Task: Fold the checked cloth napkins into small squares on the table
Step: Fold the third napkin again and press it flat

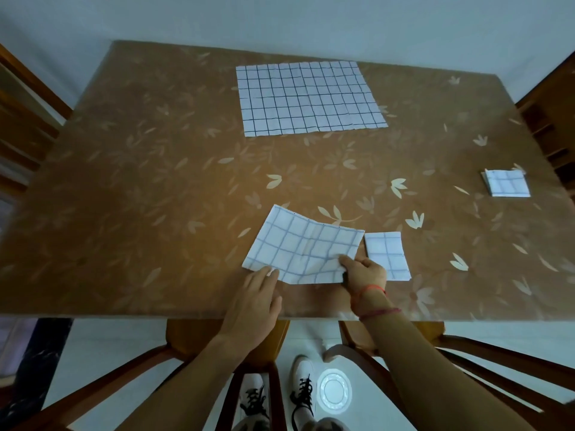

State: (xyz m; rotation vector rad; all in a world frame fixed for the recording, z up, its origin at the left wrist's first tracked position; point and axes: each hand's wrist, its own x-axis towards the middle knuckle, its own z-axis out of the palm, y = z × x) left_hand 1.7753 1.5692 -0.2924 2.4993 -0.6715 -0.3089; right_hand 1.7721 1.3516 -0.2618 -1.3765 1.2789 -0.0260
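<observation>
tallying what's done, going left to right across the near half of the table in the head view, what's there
left hand → half-folded napkin → folded napkin → folded square

My right hand (364,272) pinches the near right corner of the half-folded napkin (305,250), and its fingers go under the cloth where I can't see them. That hand also covers the near left corner of the small folded napkin (389,253). My left hand (255,300) reaches the cloth's near edge, on top or tucked under, I can't tell. The folded pile (507,183) by the tabletop's (155,181) right edge is perhaps two napkins. The frame cuts off the left chair (21,126) and the right chair (550,119).
</observation>
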